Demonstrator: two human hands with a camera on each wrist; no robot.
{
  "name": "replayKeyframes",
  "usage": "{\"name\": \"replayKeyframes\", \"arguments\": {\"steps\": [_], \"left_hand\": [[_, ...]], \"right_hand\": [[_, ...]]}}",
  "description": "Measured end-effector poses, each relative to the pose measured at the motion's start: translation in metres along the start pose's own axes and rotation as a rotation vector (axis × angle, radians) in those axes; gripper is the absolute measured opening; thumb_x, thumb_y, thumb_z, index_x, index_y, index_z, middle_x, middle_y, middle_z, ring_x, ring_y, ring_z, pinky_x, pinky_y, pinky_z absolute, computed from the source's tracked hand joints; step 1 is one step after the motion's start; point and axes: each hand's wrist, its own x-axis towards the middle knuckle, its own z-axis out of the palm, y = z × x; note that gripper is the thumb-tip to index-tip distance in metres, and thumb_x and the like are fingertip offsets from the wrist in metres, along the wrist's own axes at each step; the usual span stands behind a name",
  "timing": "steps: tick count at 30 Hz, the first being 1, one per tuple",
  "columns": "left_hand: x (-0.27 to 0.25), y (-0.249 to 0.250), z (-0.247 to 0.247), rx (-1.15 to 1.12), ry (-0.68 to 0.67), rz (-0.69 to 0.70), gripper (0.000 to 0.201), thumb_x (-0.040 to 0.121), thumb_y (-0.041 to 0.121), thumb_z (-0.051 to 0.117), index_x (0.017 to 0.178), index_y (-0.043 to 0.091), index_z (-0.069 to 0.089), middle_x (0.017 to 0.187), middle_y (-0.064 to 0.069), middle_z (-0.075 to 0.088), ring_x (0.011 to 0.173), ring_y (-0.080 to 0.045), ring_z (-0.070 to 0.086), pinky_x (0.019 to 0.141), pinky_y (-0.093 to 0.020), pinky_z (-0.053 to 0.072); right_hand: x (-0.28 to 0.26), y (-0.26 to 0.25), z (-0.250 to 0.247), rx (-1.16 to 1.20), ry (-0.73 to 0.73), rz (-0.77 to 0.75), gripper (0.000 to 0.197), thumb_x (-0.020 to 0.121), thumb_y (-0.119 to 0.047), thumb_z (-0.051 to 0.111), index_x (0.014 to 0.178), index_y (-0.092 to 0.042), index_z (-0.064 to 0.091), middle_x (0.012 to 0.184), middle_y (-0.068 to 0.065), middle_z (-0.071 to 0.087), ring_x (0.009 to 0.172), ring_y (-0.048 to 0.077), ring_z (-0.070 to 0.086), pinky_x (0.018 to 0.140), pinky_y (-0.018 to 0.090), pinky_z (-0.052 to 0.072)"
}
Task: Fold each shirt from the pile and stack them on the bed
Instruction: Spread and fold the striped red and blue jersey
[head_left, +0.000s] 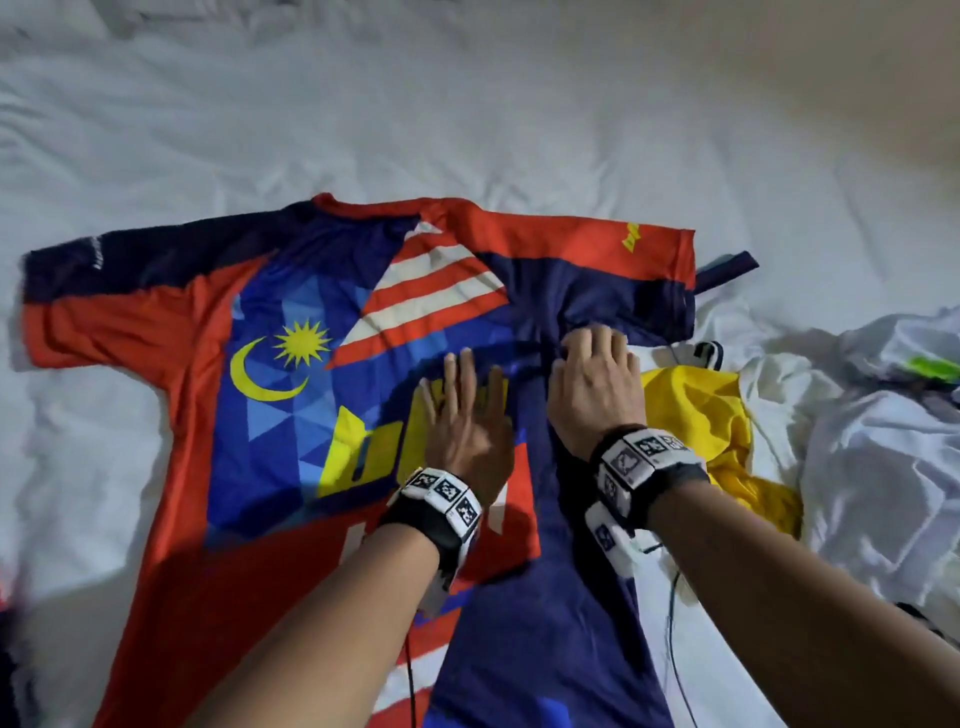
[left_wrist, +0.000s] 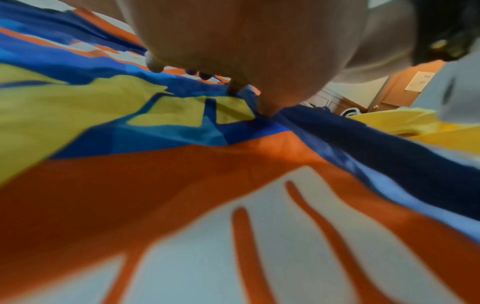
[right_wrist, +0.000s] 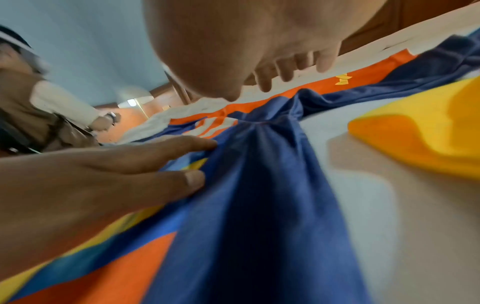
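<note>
A red and blue jersey (head_left: 291, 291) with a yellow crescent, star and red-white stripes lies spread on the white bed sheet (head_left: 467, 130). Its right side is folded inward as a navy panel (head_left: 550, 623). My left hand (head_left: 462, 415) lies flat with straight fingers on the yellow lettering, its fingertips against the edge of the fold (right_wrist: 207, 144). My right hand (head_left: 592, 374) is over the navy panel near the sleeve seam, where the cloth bunches (right_wrist: 259, 127). In the right wrist view its fingers (right_wrist: 285, 70) hang loosely curled with nothing between them.
A yellow shirt (head_left: 696, 415) lies crumpled just right of the jersey, and a heap of white clothes (head_left: 883, 441) lies further right. A thin dark cable (head_left: 672, 623) runs down from my right wrist. Wrinkled bare sheet stretches beyond the jersey's collar.
</note>
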Motion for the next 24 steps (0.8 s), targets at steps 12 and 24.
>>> {"name": "replayKeyframes", "arguments": {"steps": [12,24], "left_hand": [[0.031,-0.003,0.031,0.077,-0.048,-0.015,0.073,0.103,0.055,0.029,0.164,0.018,0.015,0.169,-0.021,0.004,0.157,-0.038,0.007,0.120,-0.067,0.009],[0.038,0.018,-0.001,0.024,-0.032,-0.103,0.050,0.097,0.046,0.044,0.133,0.016,0.060,0.140,-0.020,0.054,0.132,-0.040,0.048,0.108,-0.061,0.035]], "right_hand": [[0.098,0.088,0.016,-0.188,-0.321,0.250,0.072,0.104,-0.050,0.029,0.160,-0.006,0.014,0.169,0.016,0.005,0.156,0.032,0.004,0.125,0.054,0.001],[0.147,0.054,0.010,0.001,-0.148,0.077,0.047,0.103,-0.049,0.040,0.125,-0.010,0.054,0.135,0.019,0.051,0.130,0.038,0.044,0.114,0.055,0.029]]}}
